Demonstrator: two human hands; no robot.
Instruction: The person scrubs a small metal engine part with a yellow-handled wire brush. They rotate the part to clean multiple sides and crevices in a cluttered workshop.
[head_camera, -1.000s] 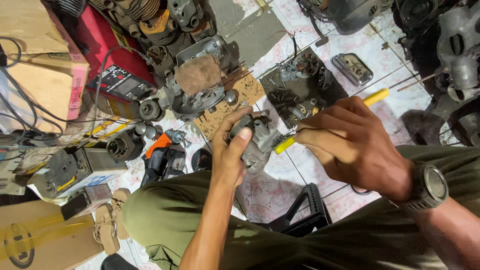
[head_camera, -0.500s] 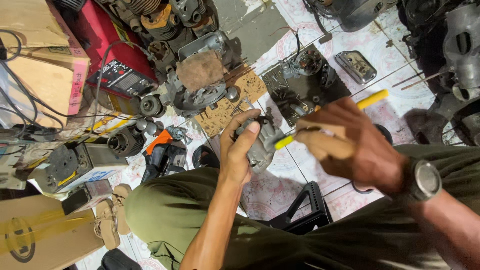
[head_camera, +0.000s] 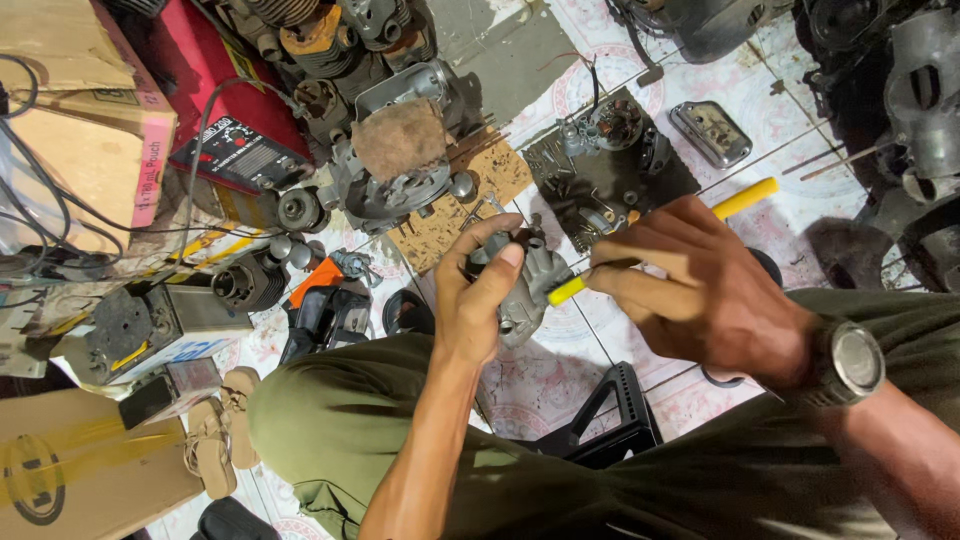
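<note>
My left hand (head_camera: 478, 300) grips a grey metal engine part (head_camera: 532, 280), about the size of a fist, held above my knee. My right hand (head_camera: 700, 290) holds a tool with a yellow handle (head_camera: 745, 197); its yellow front end (head_camera: 565, 290) touches the right side of the metal part. A dark watch (head_camera: 848, 365) sits on my right wrist. My olive-green trousers (head_camera: 340, 410) fill the lower half of the view. The tool's tip is hidden against the part.
On the tiled floor lie a dark tray of small parts (head_camera: 610, 165), a cardboard sheet (head_camera: 465, 195), engine pieces (head_camera: 390, 170), a red machine (head_camera: 220, 110), an orange tool (head_camera: 320, 290), cardboard boxes (head_camera: 80, 130), a sandal (head_camera: 215, 440) and a black stool (head_camera: 610, 420).
My right hand has shifted slightly with the yellow-handled tool along the metal part. My left hand keeps the same grip, thumb over the top.
</note>
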